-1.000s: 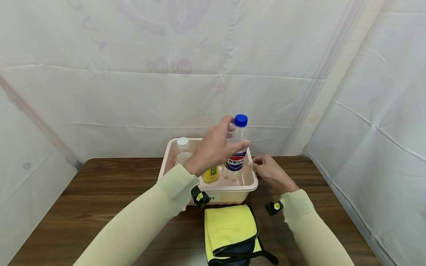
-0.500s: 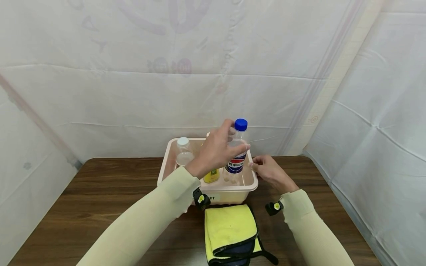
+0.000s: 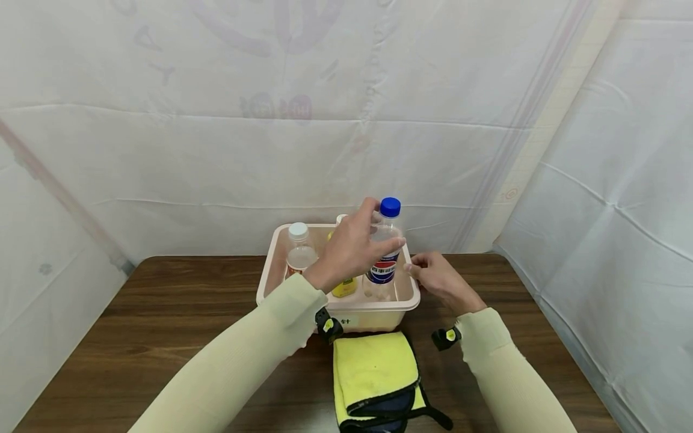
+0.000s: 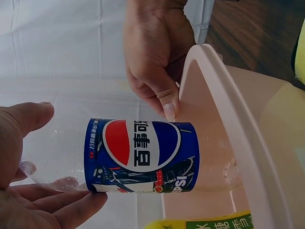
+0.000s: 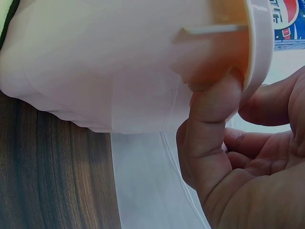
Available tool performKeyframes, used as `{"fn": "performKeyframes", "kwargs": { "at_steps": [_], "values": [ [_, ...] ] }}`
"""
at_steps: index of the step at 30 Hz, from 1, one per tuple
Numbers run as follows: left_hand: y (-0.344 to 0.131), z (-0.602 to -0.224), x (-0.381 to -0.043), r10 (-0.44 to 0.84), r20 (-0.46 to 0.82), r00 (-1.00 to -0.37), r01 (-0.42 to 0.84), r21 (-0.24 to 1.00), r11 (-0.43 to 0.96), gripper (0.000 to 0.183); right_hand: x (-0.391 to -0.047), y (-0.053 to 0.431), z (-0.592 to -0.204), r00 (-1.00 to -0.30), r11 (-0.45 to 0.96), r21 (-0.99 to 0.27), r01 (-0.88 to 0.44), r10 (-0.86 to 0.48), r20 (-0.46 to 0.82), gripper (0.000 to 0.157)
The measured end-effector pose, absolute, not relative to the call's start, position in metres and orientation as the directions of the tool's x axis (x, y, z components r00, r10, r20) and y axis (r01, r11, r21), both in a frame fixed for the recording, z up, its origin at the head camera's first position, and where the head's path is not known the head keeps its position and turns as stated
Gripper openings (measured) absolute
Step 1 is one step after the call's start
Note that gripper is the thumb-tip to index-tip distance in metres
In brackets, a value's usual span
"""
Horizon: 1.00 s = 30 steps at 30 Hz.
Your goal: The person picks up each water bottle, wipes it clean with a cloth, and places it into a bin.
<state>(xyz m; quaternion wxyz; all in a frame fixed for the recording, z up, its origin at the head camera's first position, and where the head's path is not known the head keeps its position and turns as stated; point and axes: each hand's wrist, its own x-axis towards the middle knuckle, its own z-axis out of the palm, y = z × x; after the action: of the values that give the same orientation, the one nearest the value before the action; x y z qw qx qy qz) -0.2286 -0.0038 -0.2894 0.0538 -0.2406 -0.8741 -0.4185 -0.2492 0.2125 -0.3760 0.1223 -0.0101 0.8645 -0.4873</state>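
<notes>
My left hand (image 3: 352,245) grips a clear Pepsi bottle (image 3: 382,272) with a blue cap and blue label round its upper part, thumb on one side and fingers on the other. The bottle stands nearly upright in the right part of a pale pink plastic bin (image 3: 373,322). In the left wrist view the bottle's label (image 4: 140,155) faces the camera. At the bin's right side my right hand (image 3: 441,281) pinches the rim (image 5: 259,43), thumb over the edge and a bent index finger under it.
Also in the bin are a clear bottle with a white cap (image 3: 298,231) at the left and a yellow-labelled bottle (image 3: 344,287), partly behind my left hand. A folded yellow cloth (image 3: 376,367) with dark edging lies in front on the brown wooden table (image 3: 178,337). White sheeting (image 3: 216,156) hangs behind.
My left hand has lowered the Pepsi bottle a little further into the bin. The right hand keeps its place on the rim.
</notes>
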Motion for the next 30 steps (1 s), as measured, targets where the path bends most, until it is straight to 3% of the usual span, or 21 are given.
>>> {"fn": "performKeyframes", "kwargs": {
  "at_steps": [30],
  "values": [
    [-0.003,-0.309,-0.23,0.356,0.24,-0.903,0.41,0.726,0.552,0.059,-0.249,0.21,-0.378,-0.969,0.541,-0.835,0.105,-0.134,-0.208,0.032]
  ]
}}
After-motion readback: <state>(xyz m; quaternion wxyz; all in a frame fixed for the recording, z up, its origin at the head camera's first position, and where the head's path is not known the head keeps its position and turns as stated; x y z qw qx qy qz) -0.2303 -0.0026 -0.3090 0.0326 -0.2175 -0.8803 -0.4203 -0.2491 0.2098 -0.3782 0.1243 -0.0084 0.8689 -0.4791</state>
